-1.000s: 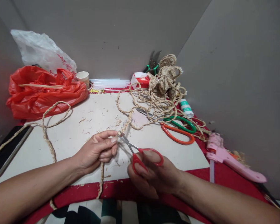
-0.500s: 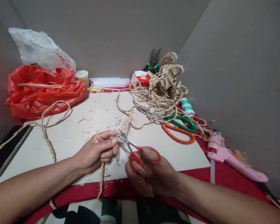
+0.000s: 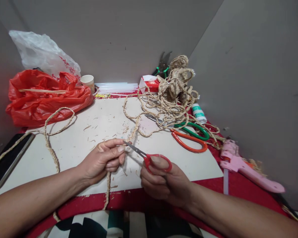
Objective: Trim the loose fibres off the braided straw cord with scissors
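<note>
Pinched in the fingers of my left hand [image 3: 105,158] is a braided straw rope [image 3: 108,188]; one part hangs down toward the lap, another runs up toward the tangled pile. My right hand [image 3: 165,178] grips small red-handled scissors [image 3: 156,160], thumb and fingers in the loops. Their blades are closed, with the tips right at my left fingertips beside the rope. Whether any fibre lies between the blades is too small to tell. Loose straw bits are scattered on the white board [image 3: 106,122] beneath.
A heap of braided rope [image 3: 176,89] lies at the back right, partly over larger scissors [image 3: 192,137]. Right of it are a thread spool [image 3: 199,114] and a pink glue gun [image 3: 248,170]. A red plastic bag [image 3: 49,99], paper cup [image 3: 88,82] and phone [image 3: 8,162] are leftward.
The small scissors have gone from slightly open to closed as the fingers of my right hand drew together. My left hand has stayed nearly still on the rope.
</note>
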{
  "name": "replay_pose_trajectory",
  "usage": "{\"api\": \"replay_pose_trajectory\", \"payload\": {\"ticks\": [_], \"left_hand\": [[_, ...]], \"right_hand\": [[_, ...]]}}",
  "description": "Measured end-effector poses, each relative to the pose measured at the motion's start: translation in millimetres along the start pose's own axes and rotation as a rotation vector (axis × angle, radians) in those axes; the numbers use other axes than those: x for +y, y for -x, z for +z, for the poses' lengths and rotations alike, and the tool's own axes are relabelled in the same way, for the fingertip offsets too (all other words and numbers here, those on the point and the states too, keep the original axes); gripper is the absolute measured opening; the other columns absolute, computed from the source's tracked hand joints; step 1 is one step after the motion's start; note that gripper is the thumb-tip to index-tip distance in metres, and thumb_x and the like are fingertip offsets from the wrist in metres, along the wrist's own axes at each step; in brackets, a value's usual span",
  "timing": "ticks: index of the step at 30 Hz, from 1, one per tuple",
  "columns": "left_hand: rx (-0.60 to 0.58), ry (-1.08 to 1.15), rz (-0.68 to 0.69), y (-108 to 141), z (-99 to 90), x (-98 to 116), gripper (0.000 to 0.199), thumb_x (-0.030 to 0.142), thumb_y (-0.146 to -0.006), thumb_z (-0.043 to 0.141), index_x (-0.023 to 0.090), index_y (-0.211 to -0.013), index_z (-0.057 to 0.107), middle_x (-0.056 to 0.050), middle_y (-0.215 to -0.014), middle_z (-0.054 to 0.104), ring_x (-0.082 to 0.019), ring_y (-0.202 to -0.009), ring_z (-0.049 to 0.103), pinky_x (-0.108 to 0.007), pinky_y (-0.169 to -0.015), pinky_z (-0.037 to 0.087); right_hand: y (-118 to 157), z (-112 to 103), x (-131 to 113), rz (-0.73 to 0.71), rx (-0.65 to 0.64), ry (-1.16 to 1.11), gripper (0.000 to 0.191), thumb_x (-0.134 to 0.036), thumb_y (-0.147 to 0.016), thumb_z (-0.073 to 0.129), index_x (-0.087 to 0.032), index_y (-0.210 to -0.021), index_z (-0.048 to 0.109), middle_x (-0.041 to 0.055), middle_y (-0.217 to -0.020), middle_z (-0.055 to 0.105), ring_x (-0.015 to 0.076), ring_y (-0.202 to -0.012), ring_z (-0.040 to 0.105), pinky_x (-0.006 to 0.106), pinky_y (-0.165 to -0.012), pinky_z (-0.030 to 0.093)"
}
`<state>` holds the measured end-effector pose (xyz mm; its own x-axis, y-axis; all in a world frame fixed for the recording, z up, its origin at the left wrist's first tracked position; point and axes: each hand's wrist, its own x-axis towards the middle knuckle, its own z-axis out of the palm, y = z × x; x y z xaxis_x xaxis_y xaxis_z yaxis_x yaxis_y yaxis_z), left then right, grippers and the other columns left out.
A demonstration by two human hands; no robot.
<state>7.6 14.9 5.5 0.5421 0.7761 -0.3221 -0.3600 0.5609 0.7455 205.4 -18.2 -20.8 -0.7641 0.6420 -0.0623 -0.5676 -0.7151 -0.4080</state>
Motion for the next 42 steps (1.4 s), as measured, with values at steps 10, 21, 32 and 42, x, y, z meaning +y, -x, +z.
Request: {"api": "replay_pose_trajectory", "payload": {"ticks": [10, 21, 32, 42], "left_hand": [[-0.006, 0.0, 0.012, 0.5, 0.6, 3.6, 0.012, 0.021, -0.082, 0.064, 0.018, -0.094, 0.064, 0.001, -0.057, 0.06, 0.0, -0.036, 0.023, -0.016, -0.04, 0.012], [-0.01, 0.003, 0.044, -0.2, 0.4, 4.8, 0.01, 0.022, -0.082, 0.064, 0.018, -0.091, 0.061, 0.0, -0.06, 0.064, -0.001, -0.035, 0.027, -0.017, -0.04, 0.017], [-0.038, 0.0, 0.04, 0.4, -1.8, 2.9, 0.008, 0.018, -0.086, 0.057, 0.019, -0.092, 0.062, -0.001, -0.059, 0.064, -0.002, -0.036, 0.024, -0.018, -0.04, 0.015], [-0.062, -0.014, 0.039, 0.2, -1.3, 1.2, 0.01, 0.019, -0.085, 0.06, 0.019, -0.093, 0.066, -0.002, -0.059, 0.064, -0.001, -0.036, 0.026, -0.016, -0.04, 0.014]], "right_hand": [[5.6, 5.8, -4.9, -0.074, -0.032, 0.19, 0.046, -0.048, -0.086, 0.054, -0.015, -0.054, 0.045, -0.0031, -0.051, 0.044, 0.0057, -0.036, 0.039, 0.018, -0.035, 0.032], [4.3, 2.9, -1.7, 0.017, 0.037, 0.241, 0.047, -0.05, -0.083, 0.056, -0.016, -0.054, 0.044, -0.0026, -0.047, 0.048, 0.0067, -0.031, 0.042, 0.018, -0.034, 0.031], [3.3, -0.4, -3.3, 0.024, -0.008, 0.246, 0.046, -0.047, -0.085, 0.053, -0.015, -0.053, 0.045, -0.0021, -0.047, 0.047, 0.0076, -0.032, 0.043, 0.018, -0.034, 0.031], [2.0, -2.6, -3.3, 0.062, -0.058, 0.154, 0.045, -0.046, -0.087, 0.049, -0.015, -0.055, 0.046, -0.0019, -0.05, 0.046, 0.0076, -0.035, 0.043, 0.018, -0.034, 0.034]]}}
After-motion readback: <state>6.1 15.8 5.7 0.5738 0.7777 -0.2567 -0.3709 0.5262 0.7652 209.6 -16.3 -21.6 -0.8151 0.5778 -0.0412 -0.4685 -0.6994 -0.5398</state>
